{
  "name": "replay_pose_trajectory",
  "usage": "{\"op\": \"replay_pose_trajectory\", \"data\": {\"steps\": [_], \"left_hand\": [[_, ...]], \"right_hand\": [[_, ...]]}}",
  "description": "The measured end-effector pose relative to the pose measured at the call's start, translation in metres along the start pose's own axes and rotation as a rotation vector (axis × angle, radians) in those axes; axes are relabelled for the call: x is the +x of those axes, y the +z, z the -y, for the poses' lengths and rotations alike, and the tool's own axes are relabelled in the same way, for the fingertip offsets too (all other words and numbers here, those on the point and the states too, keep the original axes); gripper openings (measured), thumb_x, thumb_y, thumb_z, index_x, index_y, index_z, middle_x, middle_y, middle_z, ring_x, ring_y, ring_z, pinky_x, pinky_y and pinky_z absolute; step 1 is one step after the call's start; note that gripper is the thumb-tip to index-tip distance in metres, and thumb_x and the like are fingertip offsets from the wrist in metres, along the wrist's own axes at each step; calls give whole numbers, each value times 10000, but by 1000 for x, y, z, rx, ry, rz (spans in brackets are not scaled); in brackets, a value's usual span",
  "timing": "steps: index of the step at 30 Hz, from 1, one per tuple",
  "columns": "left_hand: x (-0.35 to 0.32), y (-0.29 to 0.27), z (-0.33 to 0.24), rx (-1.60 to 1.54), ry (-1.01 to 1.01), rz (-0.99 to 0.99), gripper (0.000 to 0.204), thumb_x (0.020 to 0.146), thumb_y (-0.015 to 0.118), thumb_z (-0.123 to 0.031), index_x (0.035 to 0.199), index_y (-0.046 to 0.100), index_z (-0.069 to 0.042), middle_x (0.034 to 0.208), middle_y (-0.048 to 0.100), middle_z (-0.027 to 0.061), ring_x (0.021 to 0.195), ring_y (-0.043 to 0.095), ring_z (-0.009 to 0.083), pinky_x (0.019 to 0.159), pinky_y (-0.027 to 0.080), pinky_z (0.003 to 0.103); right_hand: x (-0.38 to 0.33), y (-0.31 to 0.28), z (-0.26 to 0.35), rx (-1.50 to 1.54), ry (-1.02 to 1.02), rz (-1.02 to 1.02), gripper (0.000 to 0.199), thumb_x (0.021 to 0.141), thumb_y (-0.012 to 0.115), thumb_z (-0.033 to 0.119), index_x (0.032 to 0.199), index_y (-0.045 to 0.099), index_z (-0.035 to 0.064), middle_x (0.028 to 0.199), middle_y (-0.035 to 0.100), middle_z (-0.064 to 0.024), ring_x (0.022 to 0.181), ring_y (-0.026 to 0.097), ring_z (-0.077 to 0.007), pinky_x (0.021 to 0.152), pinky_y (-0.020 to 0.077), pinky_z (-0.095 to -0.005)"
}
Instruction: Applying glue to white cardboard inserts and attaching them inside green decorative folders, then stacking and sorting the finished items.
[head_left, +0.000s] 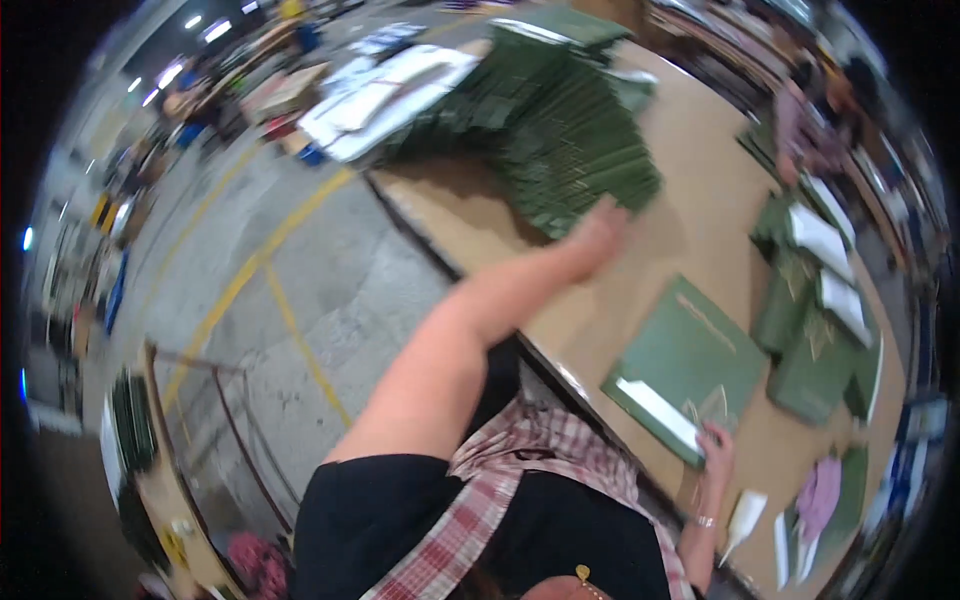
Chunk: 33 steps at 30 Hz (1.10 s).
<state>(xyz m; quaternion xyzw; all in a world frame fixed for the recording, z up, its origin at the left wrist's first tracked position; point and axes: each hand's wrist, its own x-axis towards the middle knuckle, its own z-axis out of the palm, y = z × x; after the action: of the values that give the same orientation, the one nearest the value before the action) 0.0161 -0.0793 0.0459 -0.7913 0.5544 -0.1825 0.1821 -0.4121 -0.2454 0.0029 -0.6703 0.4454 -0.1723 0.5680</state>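
Note:
My left arm stretches across the table to a fanned pile of green folded covers with gold print. My left hand is at the near edge of that pile; its fingers are smeared by motion, so whether they grip a cover cannot be made out. In front of me a single green folder lies flat, with gold print and a white strip along its near edge. My right hand grips the folder's near right corner. Near my right wrist is a small white bottle with a thin nozzle.
Stacked green folders with white strips lie on the right of the table. A lilac cloth rests at the near right. White sheets are at the far left. Another person works across the table, and a metal-framed rack stands left.

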Motion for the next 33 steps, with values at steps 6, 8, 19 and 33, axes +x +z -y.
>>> {"op": "replay_pose_trajectory", "data": {"steps": [6,8,19,33], "left_hand": [[-11,9,31,-4,233,-42,247,853,559,-317,1045,709,-273,1309,501,47,1330,363,342,1087,170,702],[-12,6,37,-7,277,-89,200,851,564,-303,976,719,-292,1282,497,53,1317,371,345,1063,196,718],[-3,-15,41,40,490,20,225,858,568,-280,1057,664,-322,1133,532,-35,1257,414,291,1045,212,755],[-4,-39,81,-24,422,-108,206,780,678,-284,984,653,-292,1025,507,-45,1133,446,202,1009,288,722]], "right_hand": [[23,14,43,-148,-6,35,275,688,761,41,961,731,25,978,688,-61,932,607,-154,872,455,-289],[25,14,55,-148,22,66,282,685,761,42,966,731,25,972,689,-58,928,606,-148,870,455,-290],[5,37,83,-117,-46,107,260,699,740,42,958,729,17,950,694,-66,920,620,-143,859,467,-280],[168,214,149,-57,-187,339,323,703,735,32,1027,736,28,938,713,-75,854,642,-146,773,506,-278]]}}
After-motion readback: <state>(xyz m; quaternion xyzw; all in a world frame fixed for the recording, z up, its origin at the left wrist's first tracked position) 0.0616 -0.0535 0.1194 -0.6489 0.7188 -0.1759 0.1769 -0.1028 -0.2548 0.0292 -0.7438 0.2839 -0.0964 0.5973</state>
